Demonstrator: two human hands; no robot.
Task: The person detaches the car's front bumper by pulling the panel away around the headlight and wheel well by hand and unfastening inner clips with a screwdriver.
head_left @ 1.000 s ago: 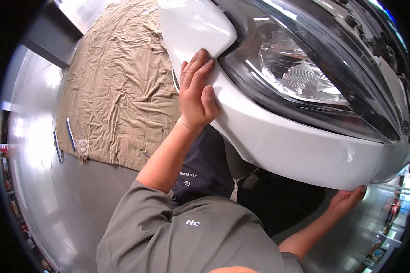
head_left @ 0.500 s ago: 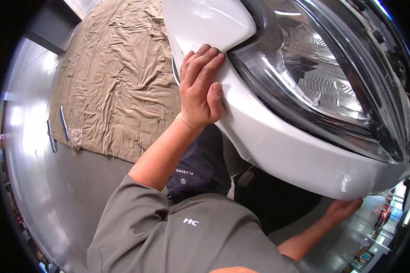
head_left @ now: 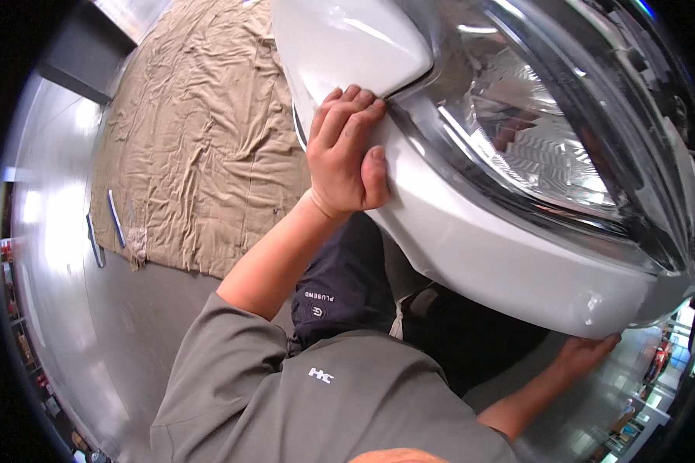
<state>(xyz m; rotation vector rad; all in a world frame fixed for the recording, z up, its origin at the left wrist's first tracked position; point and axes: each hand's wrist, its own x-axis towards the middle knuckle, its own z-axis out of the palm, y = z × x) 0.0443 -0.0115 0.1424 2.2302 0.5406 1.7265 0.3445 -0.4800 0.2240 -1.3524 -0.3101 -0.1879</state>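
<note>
A white car bumper [head_left: 471, 231] curves across the right half of the view, below a clear headlight [head_left: 544, 147]. My left hand [head_left: 347, 150] lies on the bumper's left end, palm against it. Its fingers reach the seam beside a white body panel [head_left: 355, 46], lightly bent, with the thumb apart. At the lower right, my right hand [head_left: 587, 356] is under the bumper's bottom edge and holds it from below. Part of that hand's fingers is hidden behind the edge.
A wrinkled tan cloth [head_left: 201, 139] covers the floor at left, with thin strips [head_left: 116, 218] by its edge. A dark box-like object [head_left: 85, 50] stands at the upper left. My knee in dark trousers [head_left: 344, 278] is below the bumper. Shelves [head_left: 633, 417] stand at far right.
The view has shifted slightly, and the reflections in the headlight differ. Both hands keep their places on the bumper, with my left fingers a little more bent.
</note>
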